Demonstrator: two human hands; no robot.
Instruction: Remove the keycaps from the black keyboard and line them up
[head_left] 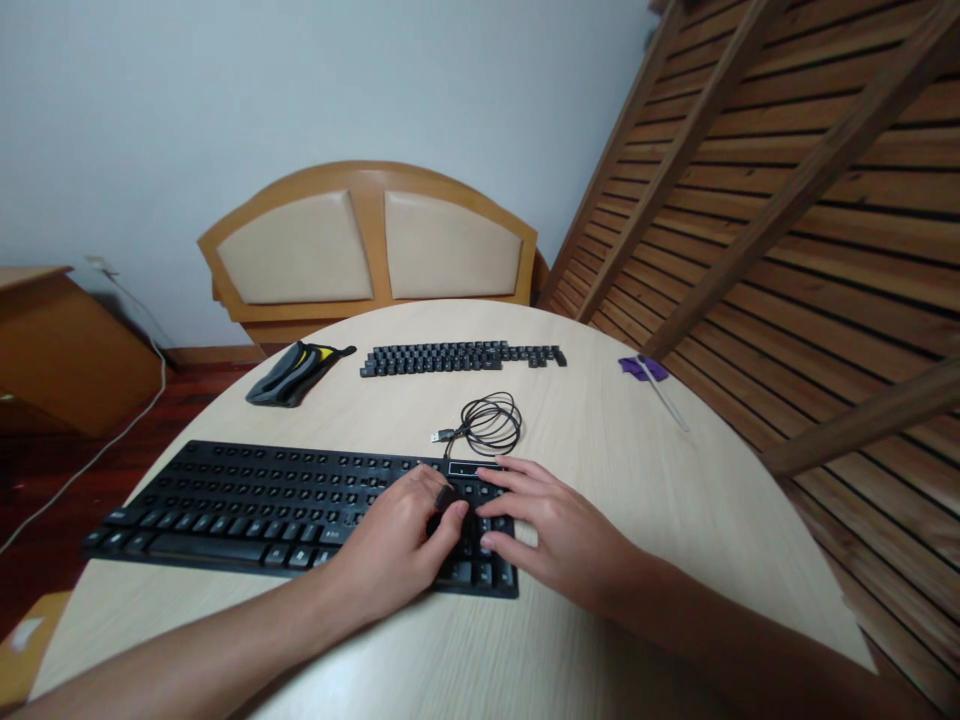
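Note:
A black keyboard [225,482] lies across the near part of the table. Its upper rows show bare switch mounts, while the bottom rows still carry keycaps. My left hand [401,530] rests over the keyboard's right part, thumb and index finger closed on a small black keycap [445,497], partly hidden by the fingers. Fingers spread, my right hand [544,515] touches the right end of the keyboard around the number pad. Behind the hands lies the keyboard's coiled black cable [491,425] with its USB plug [442,436].
Loose black keycaps [435,358] stand in rows farther back on the round table [600,420]. A grey and yellow pouch [289,375] lies to their left. At the right, a thin white stick [667,400] rests on a purple cloth [641,368]. Wooden slats [810,250] rise beyond.

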